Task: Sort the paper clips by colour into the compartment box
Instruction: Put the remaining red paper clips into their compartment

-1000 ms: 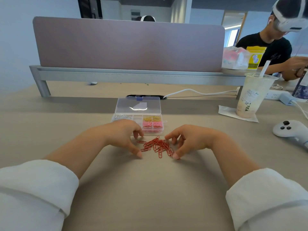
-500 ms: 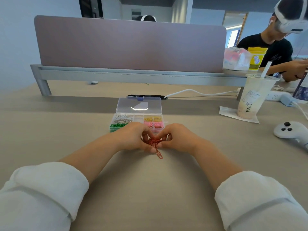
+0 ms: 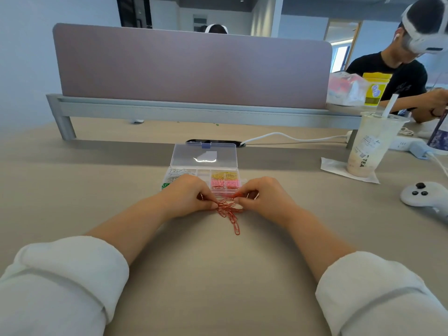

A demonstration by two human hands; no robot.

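Since a second ago our left hand [image 3: 186, 192] and right hand [image 3: 264, 197] have raked the clips [image 3: 228, 208] into one bunch, fingers [image 3: 211, 204] pinching it just before the box [image 3: 203, 174]. Trailing ones, seemingly linked, may drop when lifted.

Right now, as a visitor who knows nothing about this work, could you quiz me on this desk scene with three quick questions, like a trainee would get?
1. True or false: the clear plastic compartment box has its lid shut.
2. What colour are the wire paper clips that the left hand and the right hand pinch together on the beige desk? A green, B red, C yellow.
3. What lies under the tall plastic tea cup with a straw?

Key: 1 false, the lid stands open. 2 B. 3 a white paper napkin.
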